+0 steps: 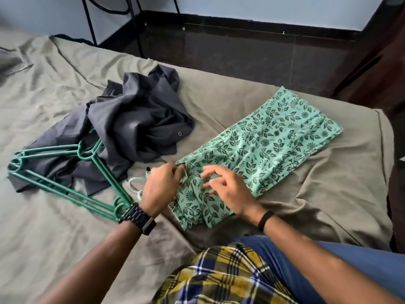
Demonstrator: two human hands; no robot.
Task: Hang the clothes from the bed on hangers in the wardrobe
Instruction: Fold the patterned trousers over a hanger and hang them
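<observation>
A green garment with a dark leaf print [263,150] lies flat on the bed, its elastic waistband toward me. My left hand [161,187] pinches the garment's near left edge. My right hand [225,187] hovers over the waist end with fingers spread and loosely bent, its heel on the cloth. A pale mint hanger [134,185] peeks out just left of my left hand, mostly hidden. A crumpled dark grey shirt [135,128] lies to the left, partly over several dark green hangers [72,172].
The bed is covered with an olive sheet [328,194]. Its far edge meets a dark floor [241,58] and a black metal frame [92,20] by the wall. A dark wooden panel [381,62] stands at the right. My checked cloth [219,277] fills the bottom.
</observation>
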